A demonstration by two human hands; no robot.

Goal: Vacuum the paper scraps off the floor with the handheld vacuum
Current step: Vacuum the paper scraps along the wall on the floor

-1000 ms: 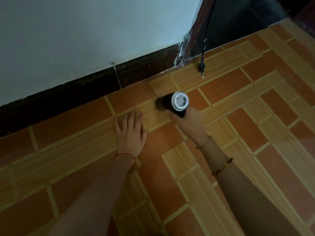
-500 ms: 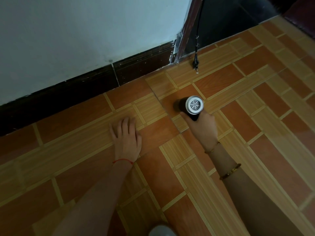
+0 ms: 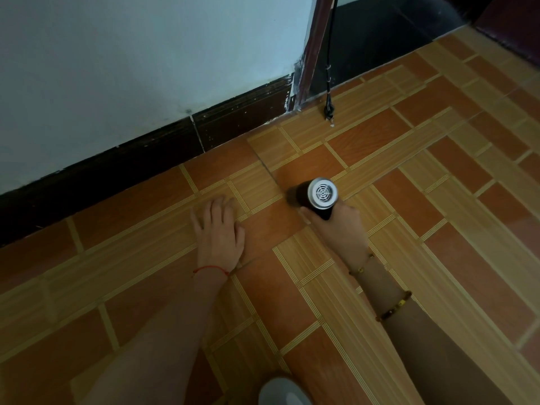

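My right hand (image 3: 340, 229) grips the black handheld vacuum (image 3: 317, 195). Its round silver vented end faces up toward the camera and its nozzle points down and left at the tiled floor (image 3: 438, 217). My left hand (image 3: 219, 229) lies flat on the floor to the left of the vacuum, palm down, fingers slightly spread, holding nothing. A tiny white scrap (image 3: 331, 123) lies by the tip of a hanging black cord. I see no other paper scraps on the tiles.
A pale wall with a dark skirting board (image 3: 140, 159) runs along the far left. A reddish door frame (image 3: 309, 54) stands at the top, with the black cord (image 3: 329, 83) dangling to the floor beside it. A grey rounded object (image 3: 282, 391) shows at the bottom edge.
My right hand has drawn the vacuum back from the skirting board, toward me and to the right. My left hand has stayed flat on the floor. The view has tilted slightly.
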